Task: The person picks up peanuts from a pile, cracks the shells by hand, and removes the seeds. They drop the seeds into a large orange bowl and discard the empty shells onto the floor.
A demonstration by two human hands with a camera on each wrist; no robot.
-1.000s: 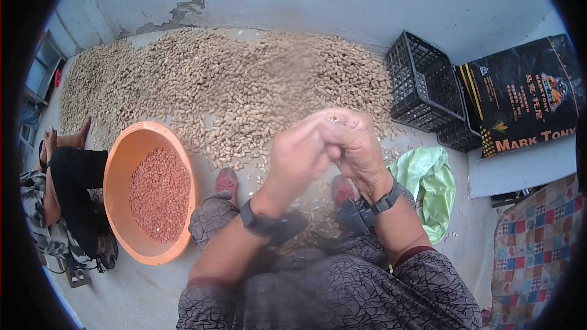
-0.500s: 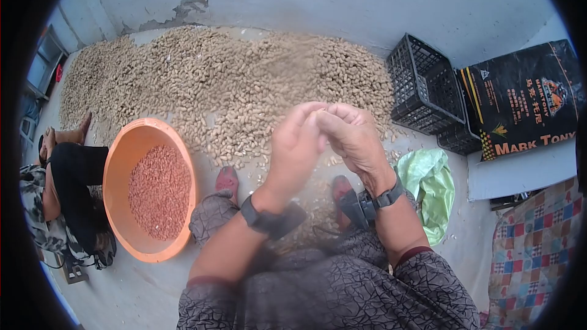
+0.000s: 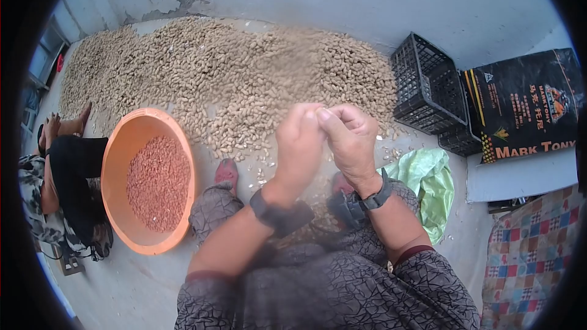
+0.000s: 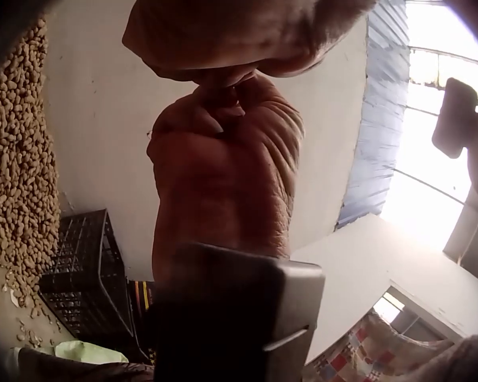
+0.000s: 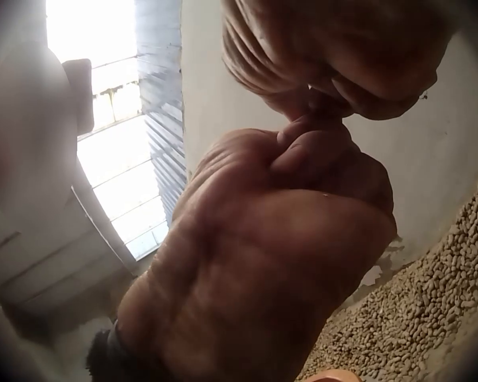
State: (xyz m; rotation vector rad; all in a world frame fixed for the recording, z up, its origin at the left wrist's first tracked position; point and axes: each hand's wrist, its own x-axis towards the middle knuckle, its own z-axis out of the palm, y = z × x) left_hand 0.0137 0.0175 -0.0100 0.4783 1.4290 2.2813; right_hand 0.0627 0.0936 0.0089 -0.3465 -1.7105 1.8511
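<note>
In the head view my left hand (image 3: 299, 150) and right hand (image 3: 351, 140) meet at the fingertips, thumbs side by side, in front of the peanut heap (image 3: 226, 79). Between them they pinch a peanut, which the curled fingers almost wholly hide. From the left wrist, the right hand (image 4: 223, 183) shows its palm side, fingers bent in against the left hand (image 4: 231, 36) above. The right wrist view has the left hand (image 5: 263, 239) below, fingers folded, touching the right hand (image 5: 334, 56). Left of my legs stands an orange basin (image 3: 110, 165) holding shelled red peanuts (image 3: 160, 183).
A black plastic crate (image 3: 422, 91) stands right of the heap, beside a black printed sack (image 3: 526, 104). A light green bag (image 3: 431, 183) lies by my right leg. Another person's leg (image 3: 76, 159) is at far left. Shell bits (image 3: 263, 174) are scattered around my shoes.
The hands stay together while the fingers shift; the left hand has turned more upright. A pale bit seen at the fingertips a second ago is now hidden. The head view has shifted slightly.
</note>
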